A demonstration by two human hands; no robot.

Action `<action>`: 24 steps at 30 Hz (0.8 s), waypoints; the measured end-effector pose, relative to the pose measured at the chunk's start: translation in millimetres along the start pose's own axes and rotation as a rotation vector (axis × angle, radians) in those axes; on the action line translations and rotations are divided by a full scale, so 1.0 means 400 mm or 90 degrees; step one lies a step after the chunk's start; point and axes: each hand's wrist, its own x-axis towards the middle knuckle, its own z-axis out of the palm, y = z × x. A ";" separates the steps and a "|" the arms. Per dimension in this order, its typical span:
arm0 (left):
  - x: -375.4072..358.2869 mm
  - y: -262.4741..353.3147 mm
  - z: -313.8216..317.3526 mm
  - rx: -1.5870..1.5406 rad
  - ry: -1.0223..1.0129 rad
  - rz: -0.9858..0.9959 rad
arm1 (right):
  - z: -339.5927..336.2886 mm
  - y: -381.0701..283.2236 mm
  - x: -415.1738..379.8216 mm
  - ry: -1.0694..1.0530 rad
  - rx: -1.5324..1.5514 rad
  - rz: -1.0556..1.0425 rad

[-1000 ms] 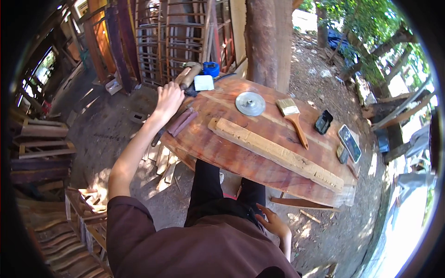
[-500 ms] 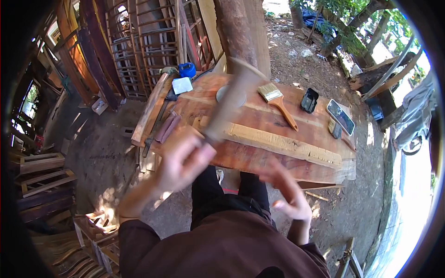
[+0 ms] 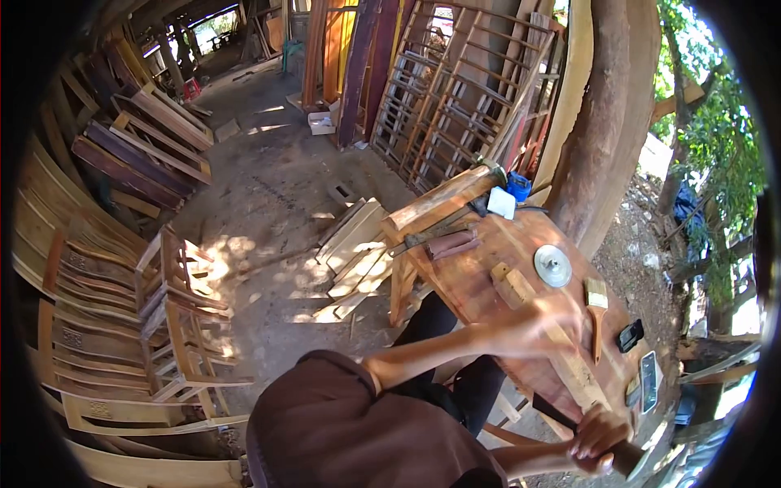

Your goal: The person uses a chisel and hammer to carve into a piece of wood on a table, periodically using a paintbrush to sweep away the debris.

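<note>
My right hand (image 3: 602,435), at the lower right past the table's near edge, is wrapped round a long dark tool (image 3: 631,460) with a wide, pale-edged end. Its narrow dark part sticks out on the other side of the fist; its exact kind is unclear. My left hand (image 3: 553,324) reaches across the wooden table (image 3: 455,281), smeared by motion over a long pale wood strip (image 3: 573,370). A round metal lid-like disc (image 3: 553,266) lies just beyond it. To its right is a paintbrush (image 3: 596,313) with an orange handle.
On the table are a phone (image 3: 648,381), a black case (image 3: 630,335), a brownish roll (image 3: 453,244), a white square piece (image 3: 501,203) and a blue object (image 3: 518,186). Wooden chair frames (image 3: 175,342) crowd the left; planks (image 3: 358,244) lie on the ground by the table.
The tool has passed from my left hand to my right, which now holds it low at the right. My left hand has moved right over the strip. The view has swung left.
</note>
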 end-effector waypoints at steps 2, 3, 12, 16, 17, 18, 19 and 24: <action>-0.029 -0.071 -0.033 0.287 0.211 -0.089 | -0.073 -0.045 -0.009 -0.153 -0.026 0.010; -0.053 -0.100 -0.057 0.379 0.133 -0.182 | -0.084 -0.084 -0.006 -0.270 0.020 0.050; -0.070 -0.160 -0.194 0.290 -0.119 -0.155 | -0.110 -0.115 0.040 -0.030 -1.020 0.471; 0.005 -0.019 -0.224 0.261 -0.063 -0.123 | -0.172 -0.129 0.002 -0.113 -0.973 0.482; 0.030 0.008 -0.240 0.304 -0.049 -0.039 | -0.155 -0.129 0.011 -0.094 -0.956 0.518; 0.053 0.033 -0.250 0.273 -0.024 -0.086 | -0.143 -0.128 0.025 -0.083 -0.934 0.549; 0.083 0.044 -0.272 0.219 -0.022 -0.047 | -0.145 -0.119 0.031 -0.068 -0.940 0.551; 0.274 0.140 -0.319 0.075 0.036 0.072 | -0.158 -0.088 0.090 -0.077 -0.842 0.302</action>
